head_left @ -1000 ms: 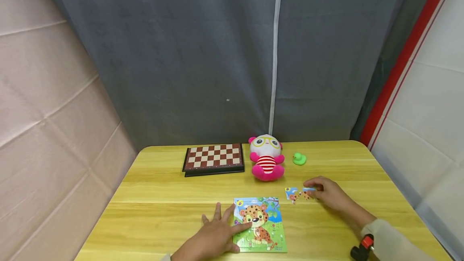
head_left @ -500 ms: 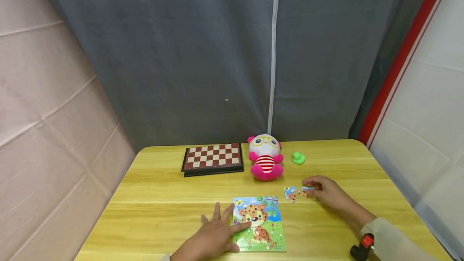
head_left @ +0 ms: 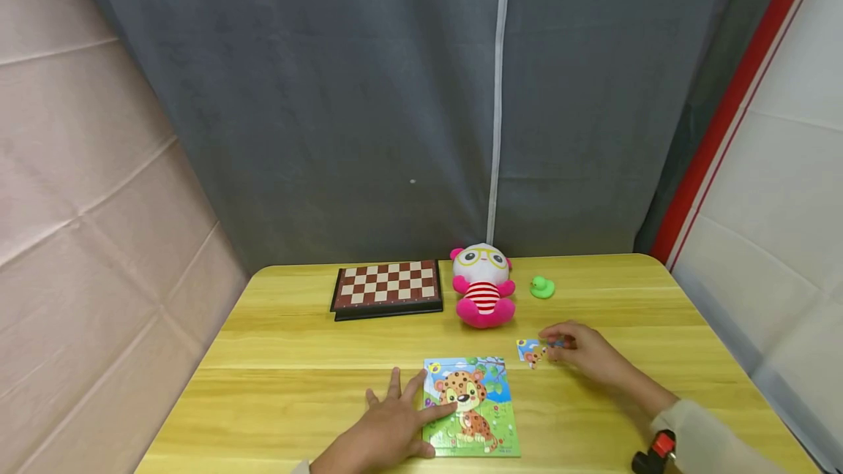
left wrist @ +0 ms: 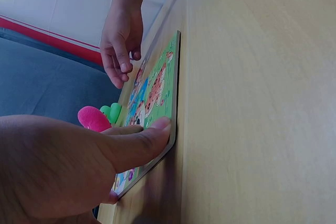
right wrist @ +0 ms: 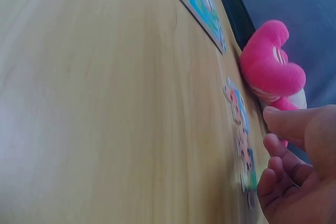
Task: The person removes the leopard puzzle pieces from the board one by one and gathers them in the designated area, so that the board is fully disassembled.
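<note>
My left hand [head_left: 393, 428], fingers spread, rests at the left edge of a square leopard jigsaw puzzle [head_left: 486, 423], its index finger lying across the picture. In the left wrist view its thumb [left wrist: 152, 137] presses on the puzzle's near edge. Beyond the puzzle's upper right corner, my right hand [head_left: 586, 353] hovers with loosely bent fingers, partly hiding some jigsaw pieces. One blue-and-orange jigsaw piece [head_left: 529, 352] shows left of the fingertips. From the right wrist, several pieces [right wrist: 242, 148] lie in a row on the table, and thumb and fingers stand apart with nothing between them.
At the back stand a chessboard box [head_left: 388, 287], a pink-and-white plush panda [head_left: 484, 287] and a green toy duck [head_left: 543, 287]. A grey curtain [head_left: 329, 108] hangs behind the wooden table [head_left: 296, 386].
My right hand has shifted slightly left, now covering more of the right-hand jigsaw piece. The left hand and the leopard puzzle stay in place.
</note>
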Available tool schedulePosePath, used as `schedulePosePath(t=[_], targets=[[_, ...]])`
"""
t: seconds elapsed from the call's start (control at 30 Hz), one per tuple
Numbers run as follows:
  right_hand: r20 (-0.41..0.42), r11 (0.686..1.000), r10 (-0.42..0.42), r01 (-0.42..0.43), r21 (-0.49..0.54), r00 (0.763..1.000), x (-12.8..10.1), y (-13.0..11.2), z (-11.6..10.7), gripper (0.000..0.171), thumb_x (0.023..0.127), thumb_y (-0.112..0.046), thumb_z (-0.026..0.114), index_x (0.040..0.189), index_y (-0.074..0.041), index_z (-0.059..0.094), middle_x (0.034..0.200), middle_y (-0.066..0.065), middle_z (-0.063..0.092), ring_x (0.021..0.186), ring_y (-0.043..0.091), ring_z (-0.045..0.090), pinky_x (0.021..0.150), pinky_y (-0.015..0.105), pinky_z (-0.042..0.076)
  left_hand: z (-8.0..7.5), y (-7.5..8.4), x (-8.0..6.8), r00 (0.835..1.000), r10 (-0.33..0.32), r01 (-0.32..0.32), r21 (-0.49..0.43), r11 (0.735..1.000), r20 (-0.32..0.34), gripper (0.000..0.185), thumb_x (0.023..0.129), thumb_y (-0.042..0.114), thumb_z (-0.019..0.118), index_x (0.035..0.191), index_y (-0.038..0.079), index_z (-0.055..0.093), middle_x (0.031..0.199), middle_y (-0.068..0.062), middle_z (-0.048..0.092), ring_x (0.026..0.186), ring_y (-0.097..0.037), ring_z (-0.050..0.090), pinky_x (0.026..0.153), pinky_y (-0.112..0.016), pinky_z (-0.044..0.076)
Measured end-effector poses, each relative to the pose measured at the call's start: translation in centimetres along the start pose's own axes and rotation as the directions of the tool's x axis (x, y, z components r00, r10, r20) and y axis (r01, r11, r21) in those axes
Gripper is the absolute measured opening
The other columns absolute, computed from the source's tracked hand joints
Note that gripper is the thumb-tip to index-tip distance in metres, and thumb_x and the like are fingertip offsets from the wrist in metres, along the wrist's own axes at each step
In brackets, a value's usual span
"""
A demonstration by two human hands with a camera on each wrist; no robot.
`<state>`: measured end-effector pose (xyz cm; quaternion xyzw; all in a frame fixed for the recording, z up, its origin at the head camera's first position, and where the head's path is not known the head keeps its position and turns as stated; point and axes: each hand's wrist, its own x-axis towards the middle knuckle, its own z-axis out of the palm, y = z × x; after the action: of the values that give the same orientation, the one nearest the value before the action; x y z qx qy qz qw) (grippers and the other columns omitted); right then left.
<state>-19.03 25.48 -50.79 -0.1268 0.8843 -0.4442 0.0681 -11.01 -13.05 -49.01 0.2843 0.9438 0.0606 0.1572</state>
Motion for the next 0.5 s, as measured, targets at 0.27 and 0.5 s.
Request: schedulePosePath(t=[0.27, 0.5], targets=[[0.039, 0.998, -0.052, 0.051, 0.024, 0.998, -0.1, -1.6, 0.9, 0.029, 0.092, -0.013, 0.068, 0.119, -0.003, 0.066, 0.111, 0.012, 0.065, 0.084, 0.016, 0.051, 0.069, 0.023, 0.045, 0.0, 0.0, 0.1, 1.0, -0.001, 0.001, 0.001, 1.0, 0.001, 0.069, 0.079, 0.063, 0.061, 0.14, 0.064, 0.029, 0.162, -0.012, 0.016, 0.136, -0.063, 0.016, 0.083, -0.086, 0.028], [0.066, 0.999, -0.039, 0.037, 0.027, 0.997, 0.1, -2.0, 2.1, 0.029, 0.092, -0.017, 0.068, 0.119, -0.006, 0.067, 0.109, 0.009, 0.064, 0.08, 0.017, 0.052, 0.066, 0.023, 0.046, 0.0, 0.0, 0.1, 1.0, -0.015, 0.016, -0.017, 1.0, 0.023, 0.07, 0.079, 0.063, 0.062, 0.14, 0.065, 0.028, 0.162, -0.011, 0.015, 0.137, -0.063, 0.014, 0.084, -0.086, 0.027]])
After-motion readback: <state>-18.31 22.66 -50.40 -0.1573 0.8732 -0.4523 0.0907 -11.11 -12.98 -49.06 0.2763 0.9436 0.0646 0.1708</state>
